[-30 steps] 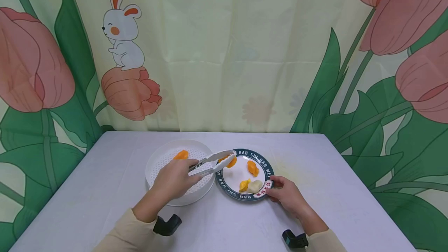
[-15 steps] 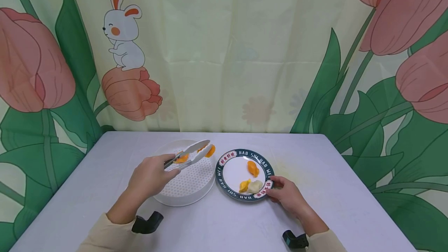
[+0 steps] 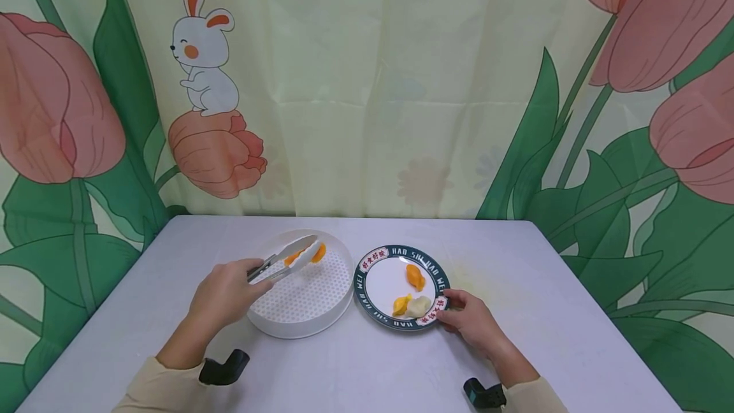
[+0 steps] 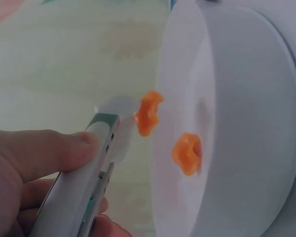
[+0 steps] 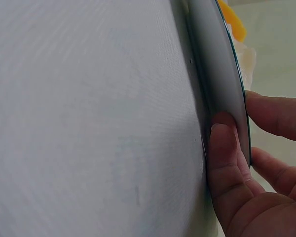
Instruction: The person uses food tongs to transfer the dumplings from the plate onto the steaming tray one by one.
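In the head view my left hand grips tongs over a round white steamer tray with a perforated floor. An orange dumpling is between the tips of the tongs. Partly hidden behind them, another orange dumpling lies in the tray; the left wrist view shows this tray dumpling beside the raised one. My right hand pinches the right rim of a dark-bordered plate, thumb and fingers on opposite faces. On the plate are an orange dumpling, a yellow one and a whitish one.
Tray and plate stand close together on a white-covered table. Behind it hangs a curtain printed with tulips and a rabbit. A black wrist device shows at each sleeve.
My left hand has carried the tongs and an orange dumpling leftward from the plate to above the steamer tray. The right hand and plate have stayed in place.
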Tool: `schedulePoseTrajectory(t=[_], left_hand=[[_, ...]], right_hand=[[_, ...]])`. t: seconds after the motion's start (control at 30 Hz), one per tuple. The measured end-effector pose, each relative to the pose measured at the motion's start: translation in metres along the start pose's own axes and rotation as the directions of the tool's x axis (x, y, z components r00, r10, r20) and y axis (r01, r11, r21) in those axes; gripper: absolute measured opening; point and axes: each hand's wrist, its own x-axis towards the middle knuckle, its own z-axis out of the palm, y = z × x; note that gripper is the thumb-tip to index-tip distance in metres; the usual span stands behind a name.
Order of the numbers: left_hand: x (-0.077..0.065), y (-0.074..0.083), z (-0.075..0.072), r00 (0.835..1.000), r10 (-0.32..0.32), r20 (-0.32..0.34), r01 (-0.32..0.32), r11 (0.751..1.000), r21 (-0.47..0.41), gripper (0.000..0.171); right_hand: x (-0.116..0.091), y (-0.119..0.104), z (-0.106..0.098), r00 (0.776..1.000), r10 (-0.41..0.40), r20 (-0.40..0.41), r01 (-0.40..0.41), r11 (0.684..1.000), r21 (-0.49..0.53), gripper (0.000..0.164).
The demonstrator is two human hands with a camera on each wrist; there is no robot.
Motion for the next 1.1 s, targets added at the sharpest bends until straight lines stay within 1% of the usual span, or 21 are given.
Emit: schedulePoseTrajectory(t=[0.17,0.37,0.63,0.87,1.1], left_hand=[[0.003,-0.007,0.005,1.0,-0.018,0.018,0.018,1.0,-0.018,0.055],[0.008,-0.011,0.012,1.0,-0.017,0.024,0.017,1.0,-0.015,0.055],[0.014,-0.008,0.018,0.998,-0.041,0.053,0.041,0.999,-0.012,0.053],[0.015,-0.005,0.021,0.999,-0.02,0.026,0.02,1.0,0.016,0.052],[0.015,-0.002,0.021,0.998,-0.05,0.028,0.049,0.998,0.038,0.058]], right_hand=[[0.001,0.001,0.0,1.0,0.004,0.001,-0.004,1.0,0.003,0.058],[0.001,0.001,0.0,1.0,0.006,-0.007,-0.006,1.0,-0.004,0.058],[0.002,0.003,0.0,1.0,0.001,-0.005,-0.001,1.0,0.001,0.058],[0.003,0.003,0.001,1.0,-0.005,-0.003,0.005,1.0,0.004,0.058],[0.003,0.004,0.0,1.0,-0.006,-0.001,0.006,1.0,0.005,0.058]])
